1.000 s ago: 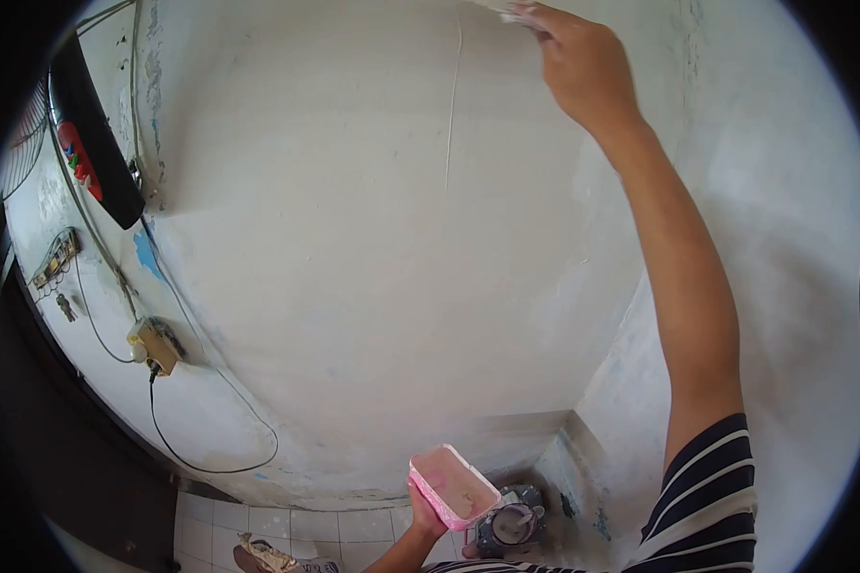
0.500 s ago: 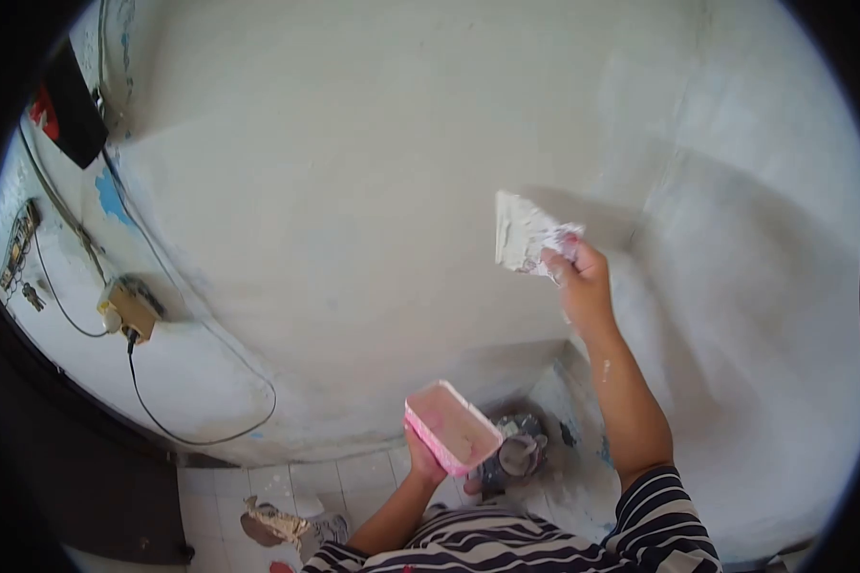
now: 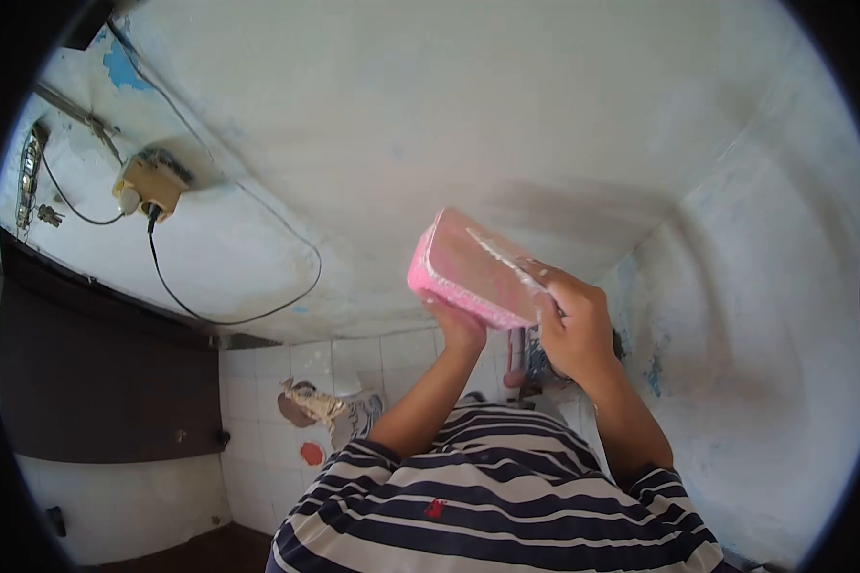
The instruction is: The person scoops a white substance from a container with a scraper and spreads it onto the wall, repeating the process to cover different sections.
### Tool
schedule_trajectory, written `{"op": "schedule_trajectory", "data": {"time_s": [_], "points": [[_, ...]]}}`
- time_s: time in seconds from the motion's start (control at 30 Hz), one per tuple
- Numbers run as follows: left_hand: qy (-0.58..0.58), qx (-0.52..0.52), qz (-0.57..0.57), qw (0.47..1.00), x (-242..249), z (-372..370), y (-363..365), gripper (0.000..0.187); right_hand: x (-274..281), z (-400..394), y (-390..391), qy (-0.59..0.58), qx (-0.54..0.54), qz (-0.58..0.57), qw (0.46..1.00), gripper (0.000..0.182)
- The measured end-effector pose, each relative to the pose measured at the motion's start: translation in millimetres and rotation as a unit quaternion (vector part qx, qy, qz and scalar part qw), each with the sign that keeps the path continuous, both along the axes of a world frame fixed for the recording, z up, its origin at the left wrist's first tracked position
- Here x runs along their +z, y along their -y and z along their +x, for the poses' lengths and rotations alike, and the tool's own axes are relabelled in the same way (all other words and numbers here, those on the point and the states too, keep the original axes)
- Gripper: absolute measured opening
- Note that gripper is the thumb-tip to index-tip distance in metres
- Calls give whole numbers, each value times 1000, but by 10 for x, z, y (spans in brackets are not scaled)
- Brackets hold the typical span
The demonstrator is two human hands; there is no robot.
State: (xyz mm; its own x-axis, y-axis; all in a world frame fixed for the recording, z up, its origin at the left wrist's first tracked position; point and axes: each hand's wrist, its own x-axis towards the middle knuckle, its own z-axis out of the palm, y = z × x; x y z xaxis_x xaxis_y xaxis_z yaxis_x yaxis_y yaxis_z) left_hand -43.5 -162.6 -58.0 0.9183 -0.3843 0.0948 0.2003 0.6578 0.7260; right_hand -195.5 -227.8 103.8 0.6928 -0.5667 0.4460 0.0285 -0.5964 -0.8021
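My left hand [image 3: 457,323] is wrapped round the underside of a pink rectangular tub [image 3: 468,304], which is tilted and smeared with white along its rim. My right hand [image 3: 575,320] grips a putty knife [image 3: 499,250], seen nearly edge-on, with white paste along its blade. The knife lies over the tub's opening, its handle end hidden in my fingers. Whether the blade touches the tub's inside cannot be made out.
A pale wall [image 3: 354,124] fills the view ahead, with a socket box [image 3: 151,183] and looping cable at left. Below are a dark panel [image 3: 105,368], tiled floor [image 3: 258,392], crumpled material [image 3: 320,406] and a red round item [image 3: 311,453].
My right hand has come down and left from the wall with the putty knife, over the tub. The tub is higher in view and tilted differently. The view has tipped down.
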Motion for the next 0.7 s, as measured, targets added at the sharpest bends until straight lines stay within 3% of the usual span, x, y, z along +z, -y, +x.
{"op": "schedule_trajectory", "data": {"time_s": [0.03,0.13,0.2,0.3,0.6,0.7], "points": [[3,3,-15,1000,13,-1,-9,92,-50,47,-69,-3,4,9,1000,32],[41,-6,-22,999,-113,48,-70,92,-205,203,-179,-5,54,-113,992,35],[112,-27,-32,993,-175,153,-138,87,-162,198,-285,-23,70,-87,994,35],[117,20,9,993,-199,161,-169,86,-166,172,-372,-33,84,-63,994,35],[73,76,18,994,-309,124,-130,82,-298,-10,-471,-41,80,-25,996,34],[61,30,20,997,-265,195,-192,91,-278,-104,-494,-52,76,-47,995,36]]}}
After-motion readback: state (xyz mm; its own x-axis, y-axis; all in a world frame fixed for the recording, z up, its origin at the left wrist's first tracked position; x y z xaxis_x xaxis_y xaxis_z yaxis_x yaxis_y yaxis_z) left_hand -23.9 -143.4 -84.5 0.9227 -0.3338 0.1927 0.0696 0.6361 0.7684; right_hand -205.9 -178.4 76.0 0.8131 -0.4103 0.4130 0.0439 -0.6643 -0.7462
